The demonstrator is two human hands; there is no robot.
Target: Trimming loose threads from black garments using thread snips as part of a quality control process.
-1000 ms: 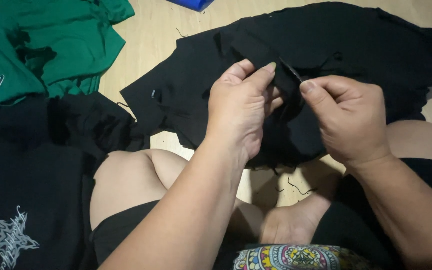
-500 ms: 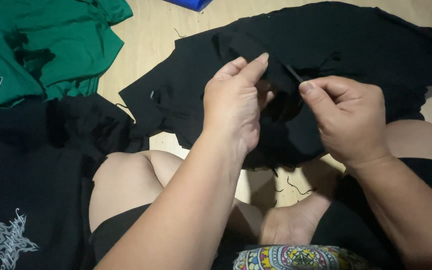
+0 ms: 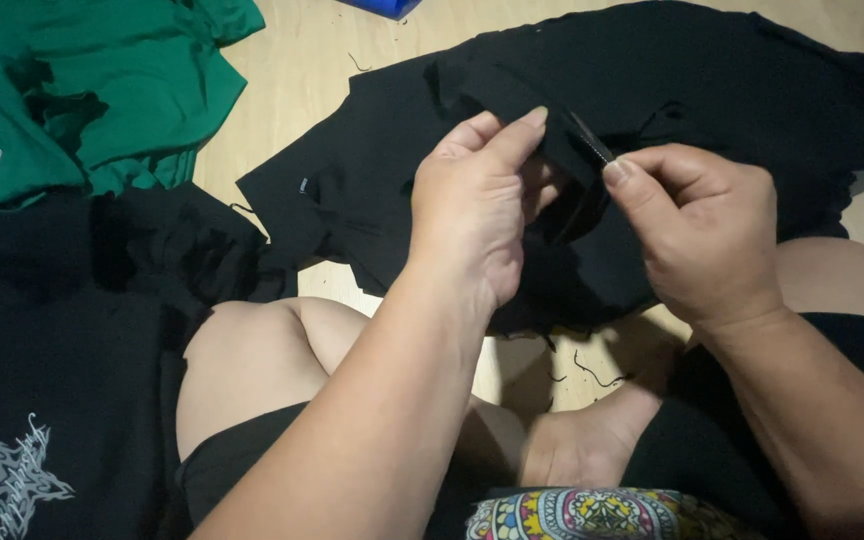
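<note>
A black garment (image 3: 712, 90) lies spread on the wooden floor in front of my crossed legs. My left hand (image 3: 472, 215) pinches a fold of its fabric and lifts it, fingers curled around the cloth. My right hand (image 3: 697, 235) is just to the right, thumb and forefinger closed on a small thin dark tool (image 3: 589, 140) whose tip points up-left at the fold held by the left hand. What kind of tool it is cannot be made out. Both hands hover close together over the garment's near edge.
Green shirts (image 3: 102, 90) lie piled at the upper left. A black shirt with a pale star print (image 3: 42, 400) covers the floor at my left. Loose black threads (image 3: 592, 375) lie on the wooden floor (image 3: 302, 70) between my legs. A blue object (image 3: 382, 6) peeks in at the top.
My left hand has shifted slightly up and regripped the fold, fingers stretching out more. The right hand with the thin tool has barely moved.
</note>
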